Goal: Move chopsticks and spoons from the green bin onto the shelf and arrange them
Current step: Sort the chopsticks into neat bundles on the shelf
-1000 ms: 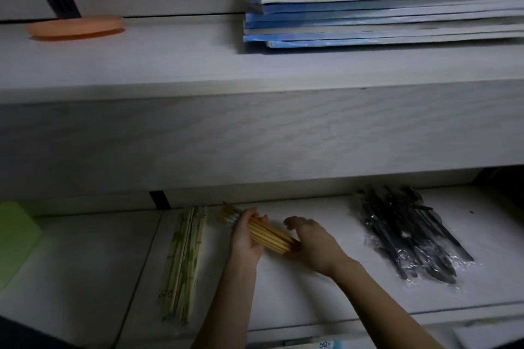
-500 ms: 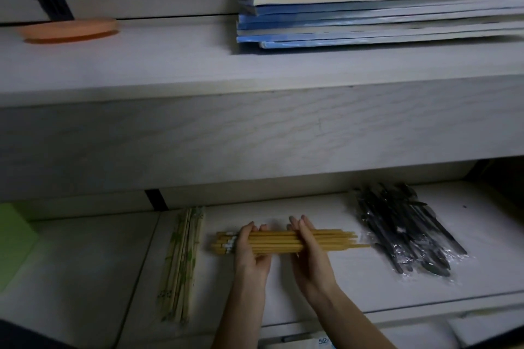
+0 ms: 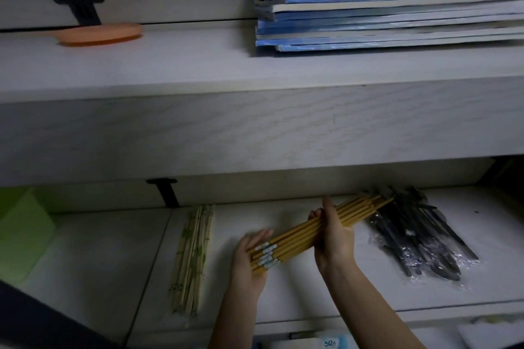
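Note:
A bundle of yellow chopsticks (image 3: 300, 235) lies slanted on the lower shelf (image 3: 297, 295), its far tips up to the right near the black pack. My left hand (image 3: 249, 261) cups the banded near ends with straight fingers. My right hand (image 3: 334, 238) wraps its fingers and thumb round the middle of the bundle. A second set of pale bamboo-print chopsticks (image 3: 192, 258) lies lengthwise to the left. A clear pack of black spoons (image 3: 416, 238) lies to the right. A green bin (image 3: 19, 232) shows at the far left edge.
The thick upper shelf board (image 3: 255, 127) overhangs the lower shelf and limits headroom. On top of it sit a stack of blue notebooks (image 3: 382, 17) and an orange disc (image 3: 99, 34). A black bracket (image 3: 167, 193) stands at the back wall.
The yellow bundle lay level across the shelf; now it is turned slanted, far end toward the black pack. My right hand went from flat beside it to wrapped round it.

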`<state>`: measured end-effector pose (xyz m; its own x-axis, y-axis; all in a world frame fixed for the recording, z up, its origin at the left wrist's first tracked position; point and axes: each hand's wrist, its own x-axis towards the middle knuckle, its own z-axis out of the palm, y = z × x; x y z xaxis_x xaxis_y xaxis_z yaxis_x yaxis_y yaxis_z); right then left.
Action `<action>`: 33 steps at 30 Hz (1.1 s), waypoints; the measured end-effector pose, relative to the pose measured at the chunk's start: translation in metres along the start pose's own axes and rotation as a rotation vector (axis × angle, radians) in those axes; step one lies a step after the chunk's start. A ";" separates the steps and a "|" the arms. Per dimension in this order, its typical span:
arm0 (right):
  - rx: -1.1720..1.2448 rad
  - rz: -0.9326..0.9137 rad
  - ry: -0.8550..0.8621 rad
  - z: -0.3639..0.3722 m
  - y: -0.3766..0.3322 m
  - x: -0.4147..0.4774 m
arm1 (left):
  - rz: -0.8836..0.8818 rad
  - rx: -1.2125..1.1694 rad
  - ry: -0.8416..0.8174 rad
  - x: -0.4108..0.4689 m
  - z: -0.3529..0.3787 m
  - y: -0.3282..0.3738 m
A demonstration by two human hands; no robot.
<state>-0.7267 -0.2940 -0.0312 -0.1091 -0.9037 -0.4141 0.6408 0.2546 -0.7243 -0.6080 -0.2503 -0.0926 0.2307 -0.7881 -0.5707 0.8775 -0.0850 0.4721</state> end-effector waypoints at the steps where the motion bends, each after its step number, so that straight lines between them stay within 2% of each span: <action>1: -0.019 -0.010 0.002 0.002 0.001 -0.003 | -0.015 0.038 0.002 -0.001 0.003 -0.005; 5: -0.030 -0.042 -0.042 0.007 -0.002 -0.005 | -0.018 0.191 0.030 -0.005 0.003 -0.008; 7: -0.069 -0.073 -0.071 0.006 -0.001 -0.004 | 0.014 0.376 0.070 -0.005 0.000 0.000; 11: -0.362 -0.234 -0.166 0.001 0.008 -0.006 | 0.373 0.732 0.102 -0.008 -0.011 0.015; 13: -0.529 -0.305 -0.261 0.001 0.011 -0.009 | 0.419 0.852 -0.040 -0.010 -0.008 0.018; 17: -0.630 -0.315 -0.486 0.005 0.011 -0.009 | 0.232 1.023 -0.449 -0.014 0.000 0.020; 19: -0.651 -0.294 -0.572 0.006 0.011 -0.008 | 0.199 1.148 -0.534 -0.014 0.008 0.013; 20: -0.665 -0.289 -0.595 0.006 0.011 -0.008 | 0.180 1.104 -0.532 -0.017 0.015 0.007; 24: -0.686 -0.264 -0.611 0.008 0.012 -0.008 | 0.001 0.300 -0.304 -0.030 0.049 -0.015; 26: -0.680 -0.241 -0.612 0.010 0.013 -0.008 | -0.039 0.065 -0.222 -0.024 0.052 -0.021; 28: -0.694 -0.242 -0.616 0.011 0.014 -0.009 | 0.019 -0.032 -0.176 -0.024 0.051 -0.026; 30: -0.712 -0.244 -0.621 0.012 0.015 -0.010 | 0.002 -0.151 -0.197 -0.023 0.049 -0.029; 33: -0.713 -0.230 -0.630 0.011 0.014 -0.012 | -0.001 -0.181 -0.234 -0.024 0.050 -0.032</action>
<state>-0.7082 -0.2830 -0.0300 0.3849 -0.9229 -0.0011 0.0226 0.0106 -0.9997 -0.6622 -0.2591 -0.0605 0.1447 -0.9088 -0.3912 0.9432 0.0071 0.3322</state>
